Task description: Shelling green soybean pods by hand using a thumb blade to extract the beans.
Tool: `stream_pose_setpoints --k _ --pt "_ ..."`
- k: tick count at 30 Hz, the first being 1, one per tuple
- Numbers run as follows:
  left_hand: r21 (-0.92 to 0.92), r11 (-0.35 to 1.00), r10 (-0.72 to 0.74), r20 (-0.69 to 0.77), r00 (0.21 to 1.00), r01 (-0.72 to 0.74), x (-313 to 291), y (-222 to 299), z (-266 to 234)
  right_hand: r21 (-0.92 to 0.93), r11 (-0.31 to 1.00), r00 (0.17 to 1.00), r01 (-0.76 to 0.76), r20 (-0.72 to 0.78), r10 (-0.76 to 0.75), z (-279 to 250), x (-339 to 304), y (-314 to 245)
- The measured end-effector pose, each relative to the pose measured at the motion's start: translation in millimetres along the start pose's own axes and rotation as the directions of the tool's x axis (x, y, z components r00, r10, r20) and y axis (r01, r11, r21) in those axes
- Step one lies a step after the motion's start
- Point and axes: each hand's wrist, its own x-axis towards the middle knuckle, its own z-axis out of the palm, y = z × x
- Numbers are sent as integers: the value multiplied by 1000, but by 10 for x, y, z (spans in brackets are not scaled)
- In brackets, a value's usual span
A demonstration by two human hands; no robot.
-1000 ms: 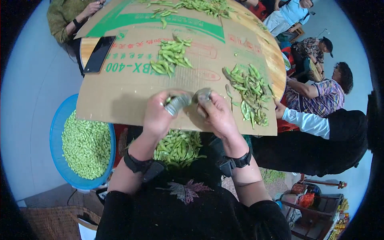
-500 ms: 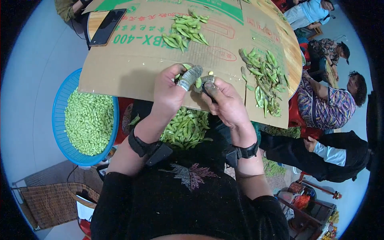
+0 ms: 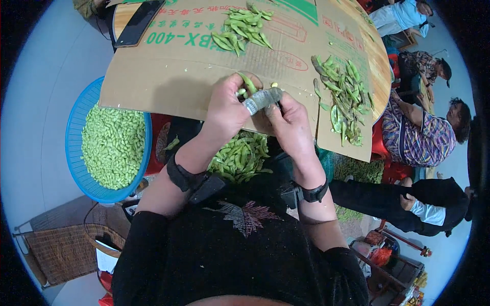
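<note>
Over the near edge of the cardboard, my left hand [image 3: 228,105] is closed around a green soybean pod [image 3: 248,83], with pale shelled beans [image 3: 241,93] showing among its fingers. A grey knitted cover wraps its thumb, which reaches across to my right fingers. My right hand [image 3: 293,120] is curled closed against that thumb. One pale bean [image 3: 274,84] shows at its fingertips; whatever else it pinches is hidden. Below my hands, a heap of green pods [image 3: 240,157] lies in my lap. To the left, a blue plastic basket [image 3: 73,148] holds many shelled green beans [image 3: 113,148].
Flattened cardboard [image 3: 168,81] covers a round wooden table [image 3: 378,76]. On it lie a far pile of pods [image 3: 244,28], a right pile of darker pods and husks [image 3: 343,99], and a black phone [image 3: 139,24]. Several people sit at the right. A wicker chair [image 3: 61,252] stands lower left.
My left thumb has swung right, onto my right fingers. The pod in my left hand now shows more fully above its fingers. The view has shifted slightly.
</note>
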Motion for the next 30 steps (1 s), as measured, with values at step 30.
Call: stream_pose_setpoints --k 30 --pt "743 480 233 405 884 -467 -199 355 -168 788 489 922 -374 258 289 77 70 -188"
